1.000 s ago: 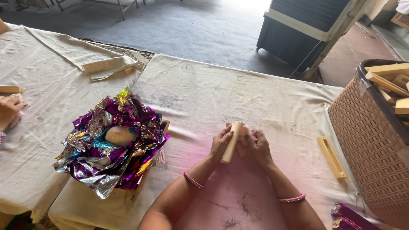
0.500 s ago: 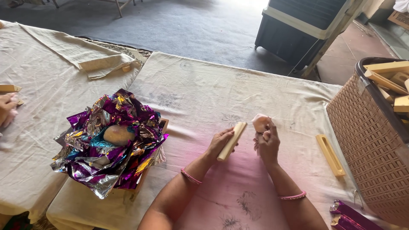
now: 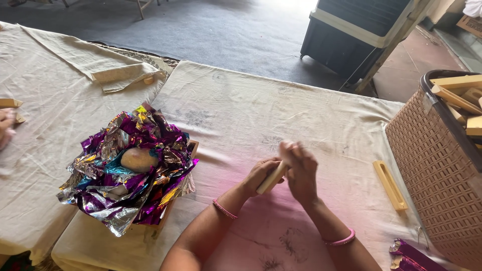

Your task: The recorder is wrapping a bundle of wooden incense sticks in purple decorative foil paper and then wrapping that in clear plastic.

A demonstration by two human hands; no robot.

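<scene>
I see a pale, long wooden stick. My left hand pinches it. My right hand wraps its top end.

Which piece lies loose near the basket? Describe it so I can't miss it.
Find the brown woven basket at the table's right edge. Just left of it, on the cream cloth, lies a slotted yellow wooden strip, alone and flat, apart from both hands.
</scene>
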